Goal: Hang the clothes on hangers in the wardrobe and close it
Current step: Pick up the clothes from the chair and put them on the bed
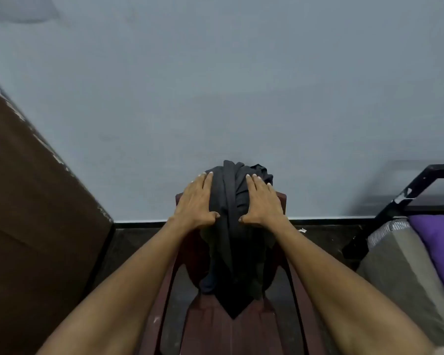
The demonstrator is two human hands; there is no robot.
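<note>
1. head view looked down over both forearms toward a pale wall; at the far left stood a brown panel (36, 226), which may have been the wardrobe's side or door, though that could not be told for sure.

2. left hand (196, 201) lay flat on the left flank of the dark clothes (231, 226), fingers straight and together, thumb pressed against the cloth; it was open, pressing rather than gripping.

3. the clothes, a bundle of dark grey and black fabric, were draped over the back of a dark red chair (215, 329), with a long tail hanging down to a point over the seat. how many garments made up the bundle could not be told.

4. right hand (263, 201) mirrored the other on the right flank of the bundle, fingers extended and flat, thumb tucked toward the cloth; also open, holding nothing closed in it.

5. at the far right was a bed (408, 265) with a purple pillow (441, 247) and a black metal frame (405, 196).

6. judged from this, the step in hand was the very first: collecting the clothes from the chair. no hanger was in view and nothing was hung.

7. the next move likely called for the fingers to curl under the bundle from both sides, lift it clear of the chair back without the tail snagging, then turn toward the left, and find a hanger.
</note>
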